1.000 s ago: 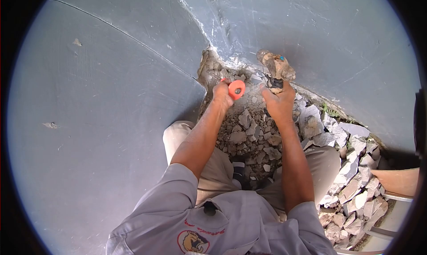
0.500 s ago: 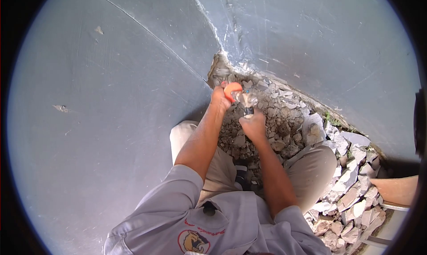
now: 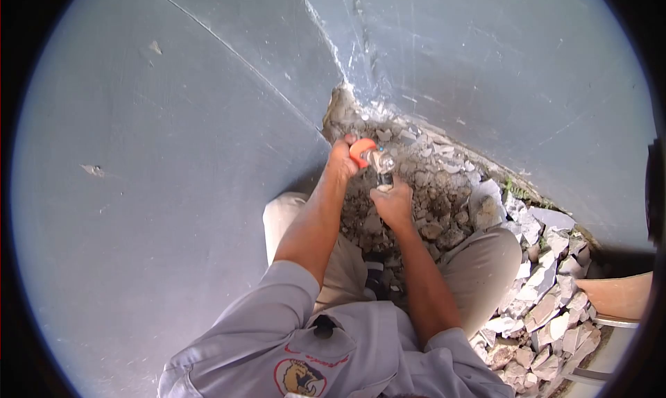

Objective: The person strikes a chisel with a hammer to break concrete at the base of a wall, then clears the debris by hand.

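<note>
My left hand is closed around a chisel whose round orange hand guard shows at the fingers. Its shaft and tip are mostly hidden by the hand. My right hand grips a hammer close below the metal head, where a black band wraps the handle. The hammer head overlaps the right side of the orange guard in this view. Both hands are over broken rubble, just in front of the chipped wall corner.
Grey walls meet at the corner ahead. Larger broken slabs are heaped at my right, beside a tan curved container. My bent knees frame the rubble. A small green plant grows along the right wall's base.
The hammer head and my right hand have shifted slightly down and left, and the head is less blurred. My left hand keeps its hold on the chisel with little movement.
</note>
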Tool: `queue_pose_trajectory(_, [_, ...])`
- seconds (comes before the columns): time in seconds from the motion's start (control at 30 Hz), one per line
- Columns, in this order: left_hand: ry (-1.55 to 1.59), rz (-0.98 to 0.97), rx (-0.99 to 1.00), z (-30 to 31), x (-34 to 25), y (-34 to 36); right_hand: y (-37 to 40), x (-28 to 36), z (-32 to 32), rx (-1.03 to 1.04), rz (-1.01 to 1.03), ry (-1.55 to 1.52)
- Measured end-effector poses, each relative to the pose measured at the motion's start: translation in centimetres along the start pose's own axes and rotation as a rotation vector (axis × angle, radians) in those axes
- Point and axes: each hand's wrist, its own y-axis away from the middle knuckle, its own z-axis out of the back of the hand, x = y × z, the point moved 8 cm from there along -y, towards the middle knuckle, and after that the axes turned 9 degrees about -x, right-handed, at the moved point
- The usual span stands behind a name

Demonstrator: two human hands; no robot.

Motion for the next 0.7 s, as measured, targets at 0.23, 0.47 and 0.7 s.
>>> queue_pose_trajectory(0.23, [-0.567,-0.122,-0.178,1.3,3.8,3.3,1.2,0.4,5.5,-0.118,-0.058,-0.142])
queue_pose_trajectory(0.47, [-0.278,-0.185,-0.36,3.1,3.8,4.8,1.6,-1.7,7.1,-0.161,-0.117,-0.219])
queue_pose_trajectory(0.7, [-0.135,-0.223,-0.305,4.2,2.4,3.4,1.4,1.5,7.8,-0.137,-0.062,-0.284])
